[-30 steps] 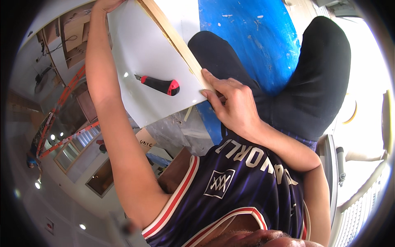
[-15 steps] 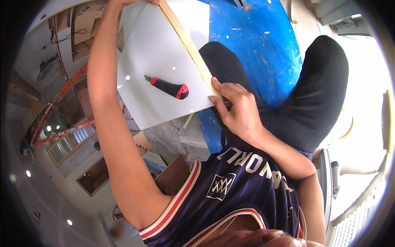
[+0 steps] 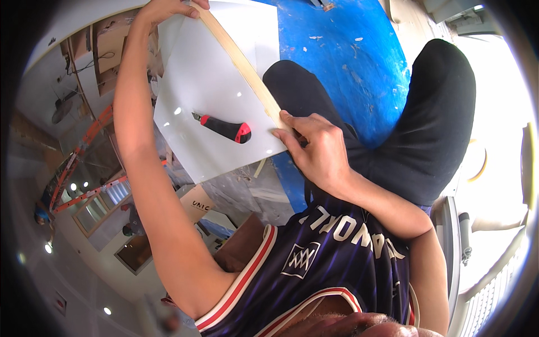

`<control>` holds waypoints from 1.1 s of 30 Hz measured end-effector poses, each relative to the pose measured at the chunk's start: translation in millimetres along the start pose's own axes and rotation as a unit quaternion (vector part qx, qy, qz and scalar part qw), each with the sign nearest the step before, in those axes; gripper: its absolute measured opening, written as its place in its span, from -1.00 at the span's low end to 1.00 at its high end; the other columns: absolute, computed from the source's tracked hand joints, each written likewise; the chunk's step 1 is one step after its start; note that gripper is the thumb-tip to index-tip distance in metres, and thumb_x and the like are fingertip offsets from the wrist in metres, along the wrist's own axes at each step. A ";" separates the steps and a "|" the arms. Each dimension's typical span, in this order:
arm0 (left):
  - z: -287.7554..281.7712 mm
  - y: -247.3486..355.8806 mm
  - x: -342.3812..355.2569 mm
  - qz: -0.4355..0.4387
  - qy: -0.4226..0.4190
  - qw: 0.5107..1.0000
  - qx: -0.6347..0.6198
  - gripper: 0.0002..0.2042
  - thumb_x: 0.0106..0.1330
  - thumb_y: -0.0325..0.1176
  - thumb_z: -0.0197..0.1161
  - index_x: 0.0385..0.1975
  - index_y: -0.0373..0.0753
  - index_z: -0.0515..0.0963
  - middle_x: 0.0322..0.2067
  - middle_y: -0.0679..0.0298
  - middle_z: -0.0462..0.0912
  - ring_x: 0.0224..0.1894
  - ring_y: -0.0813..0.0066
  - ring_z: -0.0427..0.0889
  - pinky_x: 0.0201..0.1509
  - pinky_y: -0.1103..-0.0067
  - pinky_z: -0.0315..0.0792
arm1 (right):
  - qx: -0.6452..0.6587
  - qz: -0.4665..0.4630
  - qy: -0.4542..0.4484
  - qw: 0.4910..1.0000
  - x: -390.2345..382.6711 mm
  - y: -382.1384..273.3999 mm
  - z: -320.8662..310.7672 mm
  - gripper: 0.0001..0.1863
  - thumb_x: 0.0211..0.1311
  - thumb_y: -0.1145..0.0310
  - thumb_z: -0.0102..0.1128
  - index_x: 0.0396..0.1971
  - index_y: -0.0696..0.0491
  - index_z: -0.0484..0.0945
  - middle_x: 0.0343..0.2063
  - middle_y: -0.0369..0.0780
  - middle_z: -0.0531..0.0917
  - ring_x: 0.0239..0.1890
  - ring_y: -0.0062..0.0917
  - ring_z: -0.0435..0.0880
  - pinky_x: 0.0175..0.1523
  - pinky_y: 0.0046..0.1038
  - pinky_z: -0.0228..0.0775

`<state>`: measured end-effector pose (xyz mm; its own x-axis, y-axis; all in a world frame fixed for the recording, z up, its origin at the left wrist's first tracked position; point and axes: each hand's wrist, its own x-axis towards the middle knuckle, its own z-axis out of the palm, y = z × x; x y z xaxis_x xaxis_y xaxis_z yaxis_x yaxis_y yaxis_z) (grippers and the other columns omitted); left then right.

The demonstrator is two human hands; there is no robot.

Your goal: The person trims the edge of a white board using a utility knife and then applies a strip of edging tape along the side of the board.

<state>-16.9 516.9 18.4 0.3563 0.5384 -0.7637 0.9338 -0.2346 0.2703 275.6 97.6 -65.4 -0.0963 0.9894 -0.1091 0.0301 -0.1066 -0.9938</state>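
A narrow pale wooden strip (image 3: 238, 62) lies slantwise across a glossy white sheet (image 3: 216, 160). At the strip's far end, my left hand (image 3: 168, 10) grips it, thumb on the near side. My right hand (image 3: 320, 147) pinches the near end between thumb and fingers, close to the sheet's right corner. A red and black utility knife (image 3: 224, 129) with its blade out rests on the sheet, left of the strip, touched by neither hand.
Blue sheeting (image 3: 348, 67) covers the floor beyond my bent, black-clad legs (image 3: 438, 106). Off to the left stands an orange ladder (image 3: 78, 154), with a person beside it. A cardboard box (image 3: 196, 203) sits beyond my left arm, and pale slatted shutters (image 3: 488, 297) are at the lower right.
The sheet, knife and strip appear slightly further left as the view shifts. More of my left hand shows at the far end. Both hands keep their hold on the strip.
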 end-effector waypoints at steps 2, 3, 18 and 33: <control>-2.7 -11.2 0.5 0.014 -0.002 1.000 -0.015 -0.65 0.06 -0.54 0.56 -0.09 -0.22 0.86 0.04 0.34 0.79 0.15 0.43 0.67 0.28 0.46 0.56 | 0.009 0.009 0.000 1.000 -0.4 -2.1 0.2 -0.61 0.37 0.30 0.50 0.05 0.26 0.79 -0.52 -0.10 0.75 -0.40 -0.26 0.69 -0.24 -0.24 0.60; -5.3 -17.0 2.1 0.025 -0.005 1.000 -0.012 -0.65 0.06 -0.53 0.56 -0.09 -0.22 0.86 0.04 0.35 0.79 0.15 0.44 0.67 0.28 0.46 0.57 | 0.017 0.020 -0.003 1.000 -0.4 -4.0 -0.9 -0.61 0.36 0.30 0.51 0.05 0.26 0.79 -0.52 -0.10 0.75 -0.41 -0.27 0.68 -0.24 -0.24 0.60; -17.3 -13.0 -3.6 -0.019 -0.021 0.999 -0.017 -0.64 0.05 -0.61 0.50 -0.11 -0.21 0.87 0.07 0.36 0.80 0.11 0.48 0.68 0.22 0.50 0.62 | 0.109 0.088 0.009 0.990 -5.9 -8.0 5.1 -0.65 0.35 0.35 0.52 0.04 0.23 0.81 -0.53 -0.05 0.75 -0.48 -0.34 0.67 -0.32 -0.29 0.56; -0.1 41.8 -12.9 -0.042 -0.001 0.998 -0.057 -0.62 -0.02 -0.69 0.61 -0.12 -0.35 0.85 -0.11 0.21 0.88 -0.06 0.47 0.80 0.00 0.53 0.66 | 0.185 0.160 -0.002 0.970 -1.8 -0.7 9.9 -0.65 0.31 0.33 0.59 0.03 0.17 0.84 -0.40 -0.02 0.81 -0.50 -0.44 0.75 -0.34 -0.41 0.61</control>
<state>17.5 500.2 39.6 0.2776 0.5500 -0.7877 0.9579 -0.0961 0.2705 265.9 94.9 -64.7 -0.1450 0.8998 -0.4116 -0.2991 -0.4364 -0.8486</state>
